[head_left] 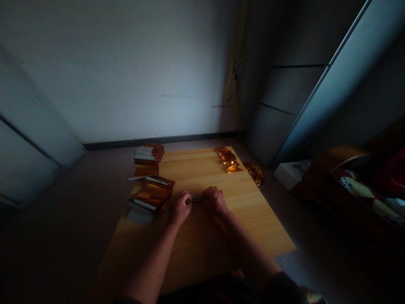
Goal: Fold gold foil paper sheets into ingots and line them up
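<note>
Over the middle of the wooden table, my left hand [182, 207] is closed around one end of a thin dark strip [198, 199], perhaps folded foil paper. My right hand [214, 198] grips the other end, so only a short length shows between the two fists. Just left of my left hand lies a stack of gold foil paper sheets [155, 191] with whitish edges. Farther back on the same side sits another pile of foil paper [148, 153]. At the far right corner of the table, a row of shiny folded gold foil pieces [229, 160] catches the light.
The light wooden table [253, 211] stands before a pale wall [142, 76]. More shiny gold pieces [255, 174] are heaped beyond its right edge, low down. A white box [292, 174] and a wooden-armed seat [344, 156] are to the right, near a tall cabinet [278, 84].
</note>
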`<state>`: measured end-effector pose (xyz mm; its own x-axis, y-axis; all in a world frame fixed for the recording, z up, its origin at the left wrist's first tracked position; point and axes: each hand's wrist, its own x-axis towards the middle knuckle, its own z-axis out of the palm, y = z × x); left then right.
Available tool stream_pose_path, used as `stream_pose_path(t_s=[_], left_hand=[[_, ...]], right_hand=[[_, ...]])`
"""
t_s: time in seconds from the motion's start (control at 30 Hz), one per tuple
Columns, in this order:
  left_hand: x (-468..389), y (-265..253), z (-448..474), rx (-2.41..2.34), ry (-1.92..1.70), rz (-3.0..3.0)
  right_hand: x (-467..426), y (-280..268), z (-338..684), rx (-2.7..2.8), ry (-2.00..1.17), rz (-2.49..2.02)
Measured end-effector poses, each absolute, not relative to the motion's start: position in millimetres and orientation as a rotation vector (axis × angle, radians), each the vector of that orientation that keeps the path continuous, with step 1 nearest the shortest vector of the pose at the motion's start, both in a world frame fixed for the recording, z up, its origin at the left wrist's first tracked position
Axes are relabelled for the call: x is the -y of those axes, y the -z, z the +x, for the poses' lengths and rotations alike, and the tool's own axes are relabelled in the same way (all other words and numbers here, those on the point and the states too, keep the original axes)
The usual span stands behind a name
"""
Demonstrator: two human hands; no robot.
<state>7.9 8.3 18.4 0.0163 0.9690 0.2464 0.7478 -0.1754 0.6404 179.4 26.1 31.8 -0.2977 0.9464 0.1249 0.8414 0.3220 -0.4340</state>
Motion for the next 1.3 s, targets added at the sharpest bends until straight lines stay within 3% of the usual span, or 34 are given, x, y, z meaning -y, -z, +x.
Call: stream_pose_path(t_s=[0.47, 0.73, 1.1, 1.3], left_hand=[[-9, -3, 3, -1.597, -1.077, 1.797], [-8, -7, 4, -1.664, -1.019, 1.847], [-13, -16, 8, -1.796, -0.929, 1.809], [-28, -14, 10, -1.840, -0.906, 1.806]], right_hand=[[-27, -9, 185, 2.082, -0.301, -1.425], [-22, -11, 188, 2.053, -0.322, -1.324], [-11, -20, 183, 2.170, 0.016, -1.346], [-14, -18, 184, 2.203, -0.056, -1.393]])
